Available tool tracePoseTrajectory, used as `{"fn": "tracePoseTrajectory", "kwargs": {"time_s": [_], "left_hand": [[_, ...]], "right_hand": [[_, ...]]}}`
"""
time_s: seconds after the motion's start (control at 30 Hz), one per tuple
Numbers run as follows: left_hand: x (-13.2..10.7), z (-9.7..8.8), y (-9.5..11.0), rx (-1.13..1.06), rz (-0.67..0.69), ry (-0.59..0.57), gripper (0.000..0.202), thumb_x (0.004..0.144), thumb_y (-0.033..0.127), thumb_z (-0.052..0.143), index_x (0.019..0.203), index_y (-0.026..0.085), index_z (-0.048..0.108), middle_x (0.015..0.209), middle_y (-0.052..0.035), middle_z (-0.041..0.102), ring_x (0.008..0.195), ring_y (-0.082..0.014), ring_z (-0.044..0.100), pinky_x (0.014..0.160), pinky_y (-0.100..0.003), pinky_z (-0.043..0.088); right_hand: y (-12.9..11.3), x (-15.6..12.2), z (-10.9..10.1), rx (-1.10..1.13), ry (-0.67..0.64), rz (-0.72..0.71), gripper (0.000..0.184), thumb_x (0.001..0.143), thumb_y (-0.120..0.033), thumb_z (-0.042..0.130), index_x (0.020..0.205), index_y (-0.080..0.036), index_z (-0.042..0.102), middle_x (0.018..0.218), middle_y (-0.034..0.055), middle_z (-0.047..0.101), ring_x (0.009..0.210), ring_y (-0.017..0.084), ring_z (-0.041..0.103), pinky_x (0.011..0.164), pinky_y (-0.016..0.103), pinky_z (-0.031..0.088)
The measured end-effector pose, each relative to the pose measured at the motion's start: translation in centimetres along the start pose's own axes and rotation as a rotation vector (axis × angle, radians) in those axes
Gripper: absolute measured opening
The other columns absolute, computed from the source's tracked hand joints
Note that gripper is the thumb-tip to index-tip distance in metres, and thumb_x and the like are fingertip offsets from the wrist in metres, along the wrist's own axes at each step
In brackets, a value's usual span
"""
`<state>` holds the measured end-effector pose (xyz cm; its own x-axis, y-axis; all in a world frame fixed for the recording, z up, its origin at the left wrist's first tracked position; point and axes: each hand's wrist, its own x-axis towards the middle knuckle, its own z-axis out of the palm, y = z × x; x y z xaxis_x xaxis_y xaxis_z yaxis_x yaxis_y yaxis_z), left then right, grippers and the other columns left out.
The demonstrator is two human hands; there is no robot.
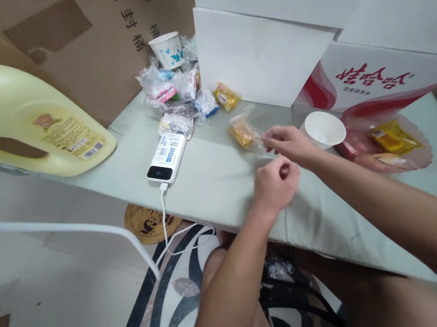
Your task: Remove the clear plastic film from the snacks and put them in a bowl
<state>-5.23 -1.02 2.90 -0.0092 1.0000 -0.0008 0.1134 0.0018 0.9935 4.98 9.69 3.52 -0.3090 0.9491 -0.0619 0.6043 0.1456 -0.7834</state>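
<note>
A small clear packet with an orange-yellow snack [243,131] is above the table, slightly blurred. My right hand [288,143] pinches the clear edge of its wrapper with the fingertips. Just below and nearer to me, my left hand [275,184] is curled into a fist; whatever it may hold is hidden. Behind the packet, a yellow wrapped snack [226,97] lies against the white box. A white paper cup [325,129] stands right beside my right wrist.
A white power bank [166,158] with a cable lies left of my hands. Behind it are piled wrappers [173,95] and a patterned paper cup [167,52]. A pink plate [418,155] holds snacks at right. A yellow jug [18,119] stands left; white boxes [254,51] stand behind.
</note>
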Motion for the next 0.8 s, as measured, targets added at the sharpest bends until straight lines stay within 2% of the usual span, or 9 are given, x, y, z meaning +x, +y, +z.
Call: {"fn": "tracePoseTrajectory", "kwargs": {"time_s": [0.1, 0.17, 0.23, 0.3, 0.37, 0.43, 0.53, 0.63, 0.8], "left_hand": [[1.0, -1.8, -0.5, -0.021, -0.009, 0.312, 0.014, 0.091, 0.029, 0.051, 0.083, 0.020, 0.058, 0.077, -0.0002, 0.064, 0.073, -0.0132, 0.059, 0.073, -0.024, 0.047], [1.8, -2.5, -1.1, 0.070, -0.016, 0.440, 0.012, 0.089, 0.027, 0.055, 0.096, 0.020, 0.061, 0.098, -0.0052, 0.069, 0.091, -0.0167, 0.062, 0.085, -0.028, 0.049], [2.2, -2.6, -1.6, 0.156, -0.001, 0.327, 0.035, 0.083, 0.029, 0.066, 0.115, 0.020, 0.060, 0.124, -0.0113, 0.065, 0.114, -0.0229, 0.060, 0.097, -0.034, 0.048], [2.3, -2.1, -2.0, 0.223, 0.034, 0.053, 0.056, 0.076, 0.028, 0.074, 0.128, 0.019, 0.058, 0.134, -0.0133, 0.062, 0.123, -0.0264, 0.058, 0.104, -0.038, 0.046], [2.2, -1.4, -2.2, 0.275, 0.092, -0.221, 0.052, 0.075, 0.020, 0.072, 0.126, 0.019, 0.062, 0.130, -0.0110, 0.065, 0.121, -0.0252, 0.061, 0.107, -0.038, 0.046], [2.1, -0.5, -2.3, 0.323, 0.133, -0.355, 0.036, 0.079, 0.012, 0.063, 0.113, 0.020, 0.070, 0.123, -0.0085, 0.070, 0.115, -0.0226, 0.064, 0.105, -0.036, 0.048], [2.3, 0.3, -2.5, 0.367, 0.122, -0.355, 0.025, 0.082, 0.009, 0.055, 0.095, 0.018, 0.075, 0.117, -0.0086, 0.072, 0.110, -0.0213, 0.067, 0.100, -0.035, 0.051], [2.7, 0.5, -2.7, 0.358, 0.092, -0.343, 0.022, 0.082, 0.010, 0.056, 0.091, 0.017, 0.074, 0.116, -0.0089, 0.073, 0.107, -0.0206, 0.068, 0.096, -0.035, 0.052], [3.0, 0.7, -2.9, 0.306, 0.070, -0.349, 0.020, 0.079, 0.013, 0.059, 0.089, 0.018, 0.075, 0.117, -0.0095, 0.074, 0.107, -0.0219, 0.069, 0.097, -0.038, 0.053]], "right_hand": [[1.6, -6.5, -0.8, 0.026, -0.038, -0.017, 0.022, 0.083, -0.041, 0.060, 0.084, -0.020, 0.069, 0.066, 0.0023, 0.068, 0.063, 0.019, 0.064, 0.061, 0.031, 0.050], [3.0, -10.9, -0.7, 0.017, -0.052, -0.025, 0.021, 0.085, -0.041, 0.058, 0.084, -0.023, 0.069, 0.073, 0.0036, 0.072, 0.066, 0.021, 0.066, 0.064, 0.035, 0.053], [4.4, -14.7, -0.4, 0.011, -0.049, -0.032, 0.017, 0.087, -0.038, 0.059, 0.087, -0.026, 0.070, 0.082, 0.0045, 0.075, 0.074, 0.024, 0.070, 0.072, 0.040, 0.056], [5.7, -17.6, -0.3, 0.088, -0.013, -0.003, 0.025, 0.086, -0.038, 0.064, 0.108, -0.028, 0.067, 0.090, 0.0052, 0.077, 0.082, 0.026, 0.073, 0.078, 0.041, 0.058], [6.8, -19.5, -0.6, 0.226, 0.042, 0.038, 0.060, 0.084, -0.040, 0.068, 0.139, -0.029, 0.048, 0.096, 0.0060, 0.077, 0.083, 0.025, 0.074, 0.078, 0.040, 0.059], [7.9, -20.5, -1.6, 0.275, 0.085, 0.066, 0.084, 0.083, -0.042, 0.070, 0.154, -0.028, 0.026, 0.098, 0.0063, 0.077, 0.077, 0.023, 0.073, 0.074, 0.039, 0.059], [9.4, -20.8, -3.6, 0.053, 0.107, 0.038, 0.074, 0.082, -0.037, 0.069, 0.149, -0.027, 0.038, 0.097, 0.0059, 0.076, 0.074, 0.022, 0.070, 0.073, 0.039, 0.058], [11.0, -20.7, -4.7, -0.157, 0.131, -0.115, 0.053, 0.082, -0.024, 0.059, 0.135, -0.027, 0.056, 0.113, 0.0091, 0.072, 0.099, 0.026, 0.069, 0.090, 0.045, 0.056], [11.7, -19.6, -3.0, -0.361, 0.185, -0.254, 0.057, 0.082, -0.020, 0.060, 0.139, -0.028, 0.058, 0.146, 0.0133, 0.055, 0.136, 0.034, 0.049, 0.111, 0.060, 0.041]]}}
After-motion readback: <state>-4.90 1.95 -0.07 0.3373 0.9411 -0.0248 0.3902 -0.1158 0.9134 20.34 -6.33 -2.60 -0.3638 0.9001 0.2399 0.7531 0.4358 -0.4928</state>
